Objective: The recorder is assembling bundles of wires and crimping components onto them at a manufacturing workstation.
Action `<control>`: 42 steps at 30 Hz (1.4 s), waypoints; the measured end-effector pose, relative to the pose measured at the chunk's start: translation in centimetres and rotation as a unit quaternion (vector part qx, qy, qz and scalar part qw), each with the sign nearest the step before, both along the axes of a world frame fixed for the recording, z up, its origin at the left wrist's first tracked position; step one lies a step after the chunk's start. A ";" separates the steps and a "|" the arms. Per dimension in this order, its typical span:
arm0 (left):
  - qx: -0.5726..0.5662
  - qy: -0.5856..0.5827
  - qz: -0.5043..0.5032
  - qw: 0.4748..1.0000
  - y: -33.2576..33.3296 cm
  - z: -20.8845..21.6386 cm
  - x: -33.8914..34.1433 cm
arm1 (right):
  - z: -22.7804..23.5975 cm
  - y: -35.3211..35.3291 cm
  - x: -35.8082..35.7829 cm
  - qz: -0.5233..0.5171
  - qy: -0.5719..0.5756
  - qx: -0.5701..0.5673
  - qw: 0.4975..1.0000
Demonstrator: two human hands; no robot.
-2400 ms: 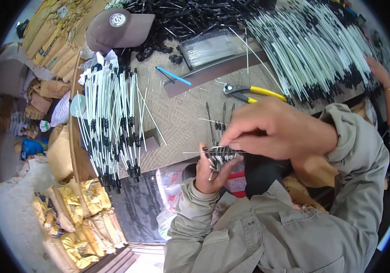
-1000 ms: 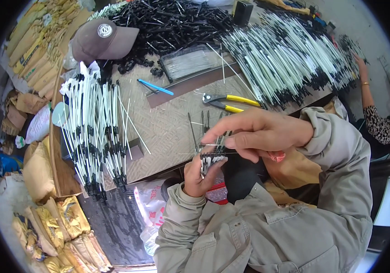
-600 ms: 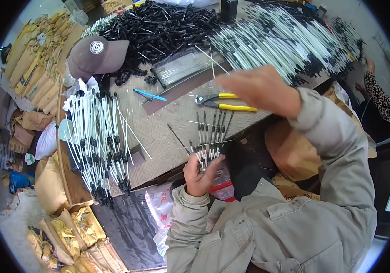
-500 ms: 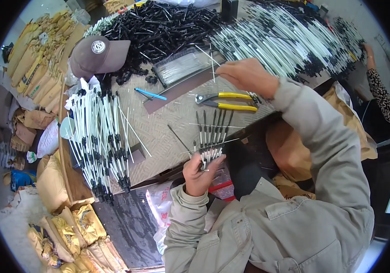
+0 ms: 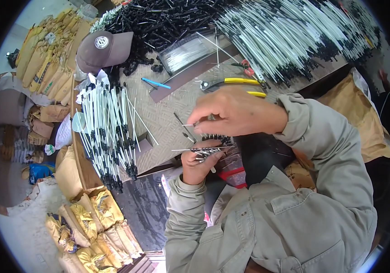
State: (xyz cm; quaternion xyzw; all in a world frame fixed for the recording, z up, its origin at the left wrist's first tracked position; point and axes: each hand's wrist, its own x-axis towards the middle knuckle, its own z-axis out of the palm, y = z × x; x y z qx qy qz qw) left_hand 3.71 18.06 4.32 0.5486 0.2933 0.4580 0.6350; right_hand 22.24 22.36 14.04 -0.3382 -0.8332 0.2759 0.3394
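Observation:
Near the table's front edge, my left hand [image 5: 194, 169] is closed around a bundle of short black-and-white rods [image 5: 206, 154]. One thin white stick lies crosswise through the bundle. Just above it is my right hand [image 5: 238, 111], its fingers pinched together. The end of a thin white stick [image 5: 187, 125] pokes out of that pinch; the rest is hidden by the fingers. My right hand also covers the bundle's far ends and part of the yellow-handled pliers [image 5: 240, 81]. A slim dark rod [image 5: 179, 121] stands out beside the fingertips.
White-and-black rods [image 5: 108, 136] are heaped at the table's left, and a larger pile [image 5: 277, 36] spreads at the far right. Black parts [image 5: 158, 22], a cap [image 5: 104, 51], a clear tray of thin sticks [image 5: 183, 58], a blue tool [image 5: 155, 83] and red-handled scissors [image 5: 248, 69] lie around.
My right hand has come down from beside the stick tray to just above the bundle, with a thin white stick. My left hand still grips the bundle. The view has shifted slightly.

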 end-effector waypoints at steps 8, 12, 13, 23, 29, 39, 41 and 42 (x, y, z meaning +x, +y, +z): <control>-0.015 -0.020 -0.080 0.997 0.4 0.4 -0.9 | 0.0 -1.0 -0.5 0.015 -0.060 0.134 0.989; -0.029 -0.046 -0.083 0.995 0.1 0.2 -1.1 | 0.5 -0.8 -0.6 0.026 -0.080 0.137 0.987; -0.030 -0.043 -0.085 0.995 0.1 0.4 -1.1 | 0.5 -0.7 -0.6 0.033 -0.086 0.138 0.986; -0.009 0.010 -0.072 0.997 0.9 -0.6 -2.1 | 0.4 -0.3 -1.4 0.031 -0.093 0.128 0.987; 0.041 0.040 -0.044 0.997 0.8 -0.7 -2.4 | 0.7 -0.4 -1.8 0.033 -0.112 0.097 0.988; 0.065 0.062 -0.050 0.995 0.9 0.0 -2.2 | 0.3 -0.5 -2.4 0.016 -0.060 0.125 0.990; 0.082 0.048 -0.048 0.994 1.0 -0.4 -2.3 | 0.7 -0.6 -2.4 0.015 -0.082 0.128 0.988; 0.098 0.034 -0.050 0.993 1.1 -0.4 -2.2 | 0.7 -0.5 -2.5 0.019 -0.083 0.129 0.988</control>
